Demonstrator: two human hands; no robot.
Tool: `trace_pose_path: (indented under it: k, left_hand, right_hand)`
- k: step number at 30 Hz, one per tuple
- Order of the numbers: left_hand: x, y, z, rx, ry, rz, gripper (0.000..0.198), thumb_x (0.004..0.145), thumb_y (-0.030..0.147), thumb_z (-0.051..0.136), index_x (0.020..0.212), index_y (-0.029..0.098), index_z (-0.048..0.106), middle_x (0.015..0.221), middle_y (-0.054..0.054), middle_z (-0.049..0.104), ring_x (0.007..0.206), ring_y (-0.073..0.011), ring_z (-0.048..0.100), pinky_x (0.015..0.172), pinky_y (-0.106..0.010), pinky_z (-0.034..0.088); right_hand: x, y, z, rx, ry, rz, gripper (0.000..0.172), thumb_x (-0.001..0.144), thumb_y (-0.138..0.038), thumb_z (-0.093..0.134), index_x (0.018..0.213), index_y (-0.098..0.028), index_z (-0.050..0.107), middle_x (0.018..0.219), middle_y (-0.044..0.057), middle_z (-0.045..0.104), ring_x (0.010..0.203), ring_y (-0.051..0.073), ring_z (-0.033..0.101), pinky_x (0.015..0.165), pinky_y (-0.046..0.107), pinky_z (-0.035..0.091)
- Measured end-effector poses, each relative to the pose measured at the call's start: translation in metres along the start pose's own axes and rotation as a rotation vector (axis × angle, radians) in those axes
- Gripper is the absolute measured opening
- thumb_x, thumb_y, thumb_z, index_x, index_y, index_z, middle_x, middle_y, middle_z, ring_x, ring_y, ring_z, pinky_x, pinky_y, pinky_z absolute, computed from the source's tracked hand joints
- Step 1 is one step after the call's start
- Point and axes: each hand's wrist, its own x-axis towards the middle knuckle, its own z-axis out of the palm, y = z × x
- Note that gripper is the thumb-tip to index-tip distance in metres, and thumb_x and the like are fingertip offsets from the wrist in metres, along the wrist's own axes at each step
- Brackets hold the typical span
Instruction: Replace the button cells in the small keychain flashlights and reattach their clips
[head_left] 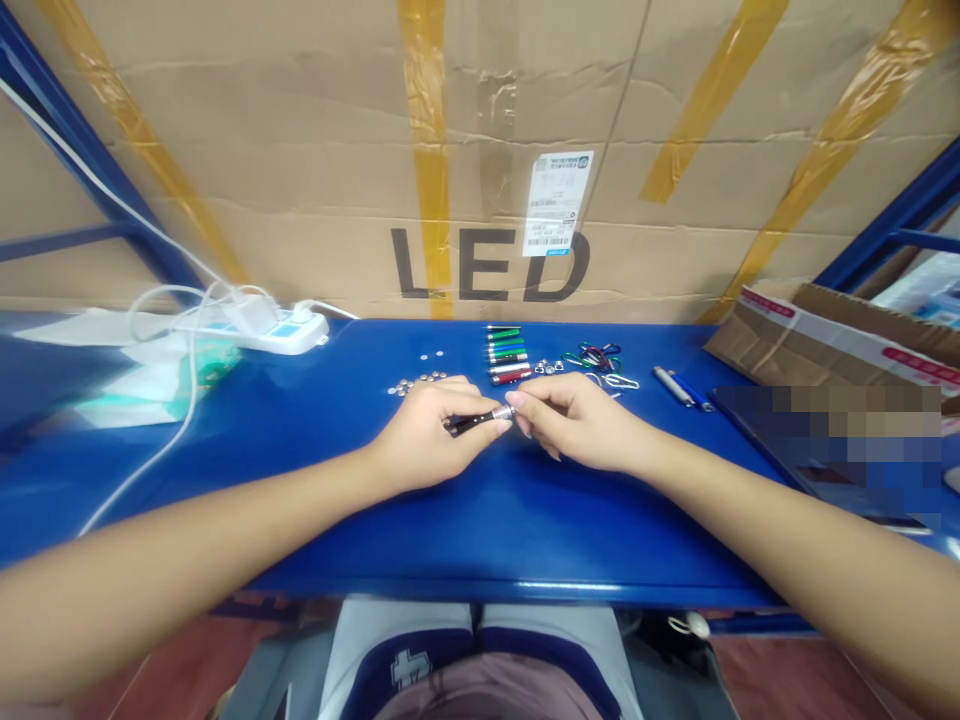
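Observation:
A small black flashlight with a silver end lies between the fingers of my left hand. My right hand pinches the silver end, thumb and forefinger closed on it. Just beyond my hands, several metal tubes in green, blue, silver and red are lined up in a column. Small silver ring-like parts sit to the right of the tubes. Several round button cells are scattered behind my left hand, partly hidden by it.
Coloured carabiners lie behind my right hand. Two flashlights, one silver and one blue, rest farther right, near an open cardboard box. A white power strip with cables is at left. A large carton stands behind the blue table.

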Motion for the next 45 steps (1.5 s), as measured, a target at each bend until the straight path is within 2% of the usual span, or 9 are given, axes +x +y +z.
trace_pose_path:
  k: [5,12,17,21,31,34,38,42,45]
  left_hand:
    - [-0.001,-0.003,-0.001,0.202,0.025,0.149,0.019,0.091,0.023,0.063,0.077,0.016,0.074,0.067,-0.004,0.067,0.065,-0.0149,0.053,0.065,-0.031,0.045]
    - [-0.003,-0.004,-0.004,0.587,0.078,0.386,0.016,0.091,0.021,0.060,0.083,0.015,0.072,0.069,-0.005,0.066,0.069,-0.0188,0.052,0.063,-0.035,0.038]
    - [-0.002,-0.001,-0.006,0.785,0.033,0.490,0.020,0.092,0.019,0.057,0.079,0.014,0.070,0.066,-0.005,0.063,0.069,-0.0195,0.052,0.060,-0.036,0.034]
    - [0.000,0.000,-0.005,0.684,0.034,0.377,0.019,0.092,0.023,0.058,0.083,0.016,0.073,0.071,-0.005,0.067,0.071,-0.0193,0.055,0.063,-0.035,0.037]
    - [0.004,-0.002,-0.001,0.213,0.037,0.060,0.016,0.090,0.027,0.066,0.091,0.017,0.078,0.079,-0.004,0.075,0.072,-0.0153,0.058,0.073,-0.030,0.047]
    - [0.005,-0.003,-0.002,0.016,0.011,-0.093,0.018,0.090,0.028,0.065,0.088,0.017,0.079,0.079,-0.004,0.075,0.073,-0.0146,0.061,0.073,-0.028,0.048]
    - [0.006,-0.003,-0.003,-0.270,-0.063,-0.257,0.022,0.090,0.032,0.066,0.086,0.015,0.079,0.073,-0.004,0.072,0.067,-0.0133,0.060,0.065,-0.025,0.047]
    - [0.003,-0.002,-0.004,-0.398,-0.141,-0.339,0.023,0.088,0.032,0.068,0.083,0.013,0.078,0.068,-0.003,0.067,0.060,-0.0112,0.053,0.056,-0.024,0.041]
    - [0.000,0.000,-0.003,-0.358,-0.151,-0.297,0.023,0.089,0.031,0.066,0.081,0.012,0.078,0.063,-0.001,0.061,0.059,-0.0109,0.049,0.054,-0.024,0.038]
  right_hand:
    - [0.000,-0.001,0.008,0.150,0.006,0.161,0.050,0.092,-0.062,0.051,0.064,-0.020,0.050,0.042,-0.008,0.040,0.034,0.009,0.043,0.038,0.021,0.034]
    - [0.000,-0.009,0.016,0.390,0.027,0.288,0.048,0.091,-0.053,0.060,0.059,-0.019,0.048,0.038,-0.009,0.038,0.031,0.006,0.036,0.035,0.020,0.037]
    - [0.000,-0.010,0.019,0.541,0.014,0.374,0.049,0.088,-0.051,0.065,0.056,-0.019,0.047,0.037,-0.010,0.032,0.032,0.005,0.029,0.035,0.020,0.036]
    - [0.002,-0.009,0.012,0.577,-0.023,0.391,0.050,0.085,-0.051,0.070,0.056,-0.019,0.045,0.038,-0.010,0.030,0.033,0.005,0.029,0.034,0.020,0.035]
    - [0.005,-0.004,0.001,0.332,-0.013,0.310,0.042,0.095,-0.045,0.052,0.063,-0.019,0.049,0.048,-0.007,0.039,0.040,0.009,0.038,0.040,0.023,0.036]
    - [0.006,0.001,-0.002,0.115,0.023,0.112,0.042,0.096,-0.052,0.049,0.069,-0.019,0.052,0.057,-0.004,0.045,0.050,0.010,0.044,0.049,0.024,0.040]
    - [0.004,0.006,-0.007,-0.124,-0.022,-0.188,0.042,0.100,-0.046,0.047,0.073,-0.017,0.057,0.067,0.000,0.055,0.065,0.012,0.051,0.065,0.024,0.043]
    - [0.001,0.006,-0.007,-0.205,-0.030,-0.286,0.038,0.101,-0.035,0.047,0.070,-0.016,0.058,0.064,0.000,0.057,0.061,0.011,0.051,0.064,0.023,0.042]
    - [-0.002,0.005,-0.004,-0.244,-0.016,-0.291,0.038,0.100,-0.032,0.047,0.065,-0.017,0.055,0.059,-0.001,0.053,0.056,0.010,0.046,0.059,0.023,0.038]
